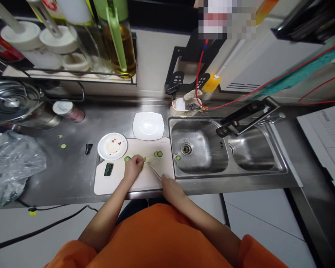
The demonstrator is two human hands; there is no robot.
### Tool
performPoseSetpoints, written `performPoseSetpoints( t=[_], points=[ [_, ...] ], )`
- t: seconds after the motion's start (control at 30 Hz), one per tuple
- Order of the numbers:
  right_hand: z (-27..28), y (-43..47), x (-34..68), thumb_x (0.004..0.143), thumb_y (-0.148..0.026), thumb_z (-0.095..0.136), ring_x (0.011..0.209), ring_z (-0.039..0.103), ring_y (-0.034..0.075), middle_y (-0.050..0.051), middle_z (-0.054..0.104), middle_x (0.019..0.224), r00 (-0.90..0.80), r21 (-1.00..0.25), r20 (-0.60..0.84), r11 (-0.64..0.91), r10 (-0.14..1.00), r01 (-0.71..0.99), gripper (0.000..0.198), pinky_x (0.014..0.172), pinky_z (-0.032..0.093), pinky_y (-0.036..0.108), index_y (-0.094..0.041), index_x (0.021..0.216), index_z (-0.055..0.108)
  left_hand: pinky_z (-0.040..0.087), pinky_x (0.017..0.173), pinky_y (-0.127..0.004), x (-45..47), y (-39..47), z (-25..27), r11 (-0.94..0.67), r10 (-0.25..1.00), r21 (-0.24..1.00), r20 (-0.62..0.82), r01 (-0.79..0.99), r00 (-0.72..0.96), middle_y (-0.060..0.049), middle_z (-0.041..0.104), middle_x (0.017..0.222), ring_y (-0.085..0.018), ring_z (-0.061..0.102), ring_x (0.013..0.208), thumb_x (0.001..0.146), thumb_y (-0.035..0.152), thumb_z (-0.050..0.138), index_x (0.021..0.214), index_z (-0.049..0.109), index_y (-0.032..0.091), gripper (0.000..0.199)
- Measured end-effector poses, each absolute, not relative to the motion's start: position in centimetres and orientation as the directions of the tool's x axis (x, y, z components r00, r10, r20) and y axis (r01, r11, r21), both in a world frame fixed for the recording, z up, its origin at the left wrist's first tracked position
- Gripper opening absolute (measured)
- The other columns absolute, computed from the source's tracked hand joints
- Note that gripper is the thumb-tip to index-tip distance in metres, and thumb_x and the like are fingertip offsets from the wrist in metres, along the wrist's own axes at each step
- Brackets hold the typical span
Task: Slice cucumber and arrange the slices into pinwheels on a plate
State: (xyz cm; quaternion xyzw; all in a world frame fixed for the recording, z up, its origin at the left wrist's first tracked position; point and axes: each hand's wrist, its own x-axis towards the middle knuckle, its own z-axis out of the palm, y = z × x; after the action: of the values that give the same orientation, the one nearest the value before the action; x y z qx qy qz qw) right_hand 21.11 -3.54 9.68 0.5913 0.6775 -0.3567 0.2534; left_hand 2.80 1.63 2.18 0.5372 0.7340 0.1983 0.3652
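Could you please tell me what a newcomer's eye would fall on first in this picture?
Probably the bright orange shirt at the bottom centre. Just above it in the picture, over the white cutting board, the left hand pinches a cucumber piece while the right hand holds a knife. Farther right, the steel double sink also stands out.

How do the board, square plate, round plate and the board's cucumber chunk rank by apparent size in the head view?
Largest: board
Middle: square plate, round plate; too alike to rank
Smallest: cucumber chunk
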Motion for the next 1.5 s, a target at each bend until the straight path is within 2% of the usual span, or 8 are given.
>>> performPoseSetpoints(
  t=[0.3,0.63,0.87,0.97,1.1,1.23,1.37,1.5],
  points=[
    [9.5,-3.5,21.4,0.082,0.001,0.035,0.102,0.061,0.026,0.017,0.064,0.102,-0.189,-0.192,-0.762,0.062,0.620,0.979,0.042,0.076,0.047,0.031,-0.009,0.121,0.044,0.041,0.066,-0.024,-3.0,0.7,3.0,0.634,0.769,0.636,-0.456,0.441,-0.448,0.000,0.067,0.071,-0.014,0.057,0.064,0.065,0.047,0.062,0.084,0.067,0.018,0.035],
    [9.6,-3.3,21.4,0.082,0.001,0.035,0.101,0.061,0.027,0.018,0.064,0.102,-0.178,-0.192,-0.772,0.043,0.610,0.980,0.044,0.076,0.047,0.031,-0.010,0.123,0.045,0.043,0.073,-0.026,-3.2,0.6,2.4,0.634,0.765,0.608,-0.400,0.478,-0.505,0.000,0.069,0.074,-0.016,0.061,0.071,0.066,0.039,0.060,0.079,0.067,0.019,0.024],
    [9.6,-3.3,21.6,0.082,0.001,0.035,0.102,0.061,0.026,0.016,0.065,0.100,-0.180,-0.192,-0.785,0.043,0.592,0.980,0.044,0.077,0.048,0.033,-0.012,0.123,0.045,0.044,0.076,-0.029,-3.1,-0.2,2.6,0.562,0.819,0.605,-0.312,0.564,-0.482,-0.001,0.069,0.076,-0.016,0.061,0.071,0.073,0.039,0.056,0.088,0.069,0.021,0.027],
    [9.6,-3.3,21.6,0.082,0.000,0.038,0.102,0.061,0.026,0.017,0.065,0.102,-0.182,-0.190,-0.787,0.049,0.590,0.980,0.042,0.077,0.048,0.033,-0.012,0.122,0.045,0.045,0.071,-0.027,-1.8,0.5,3.1,0.465,0.879,0.672,-0.272,0.576,-0.392,-0.001,0.069,0.075,-0.014,0.059,0.066,0.075,0.040,0.056,0.093,0.069,0.021,0.030],
    [9.5,-3.5,21.4,0.083,-0.002,0.039,0.101,0.062,0.028,0.018,0.064,0.100,-0.187,-0.190,-0.777,0.058,0.601,0.980,0.038,0.076,0.049,0.035,-0.010,0.119,0.045,0.046,0.072,-0.025,2.1,3.6,3.6,0.193,0.976,0.723,-0.211,0.663,-0.053,-0.003,0.069,0.086,-0.014,0.059,0.071,0.077,0.035,0.057,0.099,0.069,0.020,0.029],
    [9.2,-3.7,21.4,0.085,-0.001,0.033,0.100,0.063,0.026,0.018,0.065,0.098,-0.193,-0.197,-0.750,0.064,0.633,0.978,0.036,0.076,0.049,0.033,-0.011,0.117,0.046,0.045,0.080,-0.027,6.5,7.1,3.0,0.002,0.947,0.615,-0.255,0.789,0.196,-0.008,0.067,0.097,-0.018,0.060,0.085,0.076,0.025,0.059,0.101,0.069,0.018,0.028],
    [9.1,-3.9,21.5,0.086,-0.002,0.031,0.097,0.064,0.026,0.017,0.065,0.096,-0.183,-0.194,-0.746,0.055,0.640,0.980,0.035,0.074,0.051,0.034,-0.012,0.116,0.047,0.043,0.078,-0.027,8.9,8.6,2.1,-0.091,0.897,0.498,-0.335,0.862,0.288,-0.008,0.065,0.097,-0.020,0.058,0.091,0.075,0.018,0.056,0.100,0.069,0.019,0.028],
    [8.9,-4.0,21.6,0.087,-0.004,0.033,0.096,0.064,0.026,0.018,0.065,0.095,-0.197,-0.208,-0.734,0.060,0.650,0.976,0.033,0.073,0.051,0.034,-0.011,0.117,0.046,0.042,0.075,-0.027,9.2,8.6,1.6,-0.141,0.871,0.481,-0.356,0.865,0.340,-0.007,0.063,0.091,-0.019,0.057,0.087,0.075,0.019,0.055,0.093,0.070,0.020,0.023]
  ],
)
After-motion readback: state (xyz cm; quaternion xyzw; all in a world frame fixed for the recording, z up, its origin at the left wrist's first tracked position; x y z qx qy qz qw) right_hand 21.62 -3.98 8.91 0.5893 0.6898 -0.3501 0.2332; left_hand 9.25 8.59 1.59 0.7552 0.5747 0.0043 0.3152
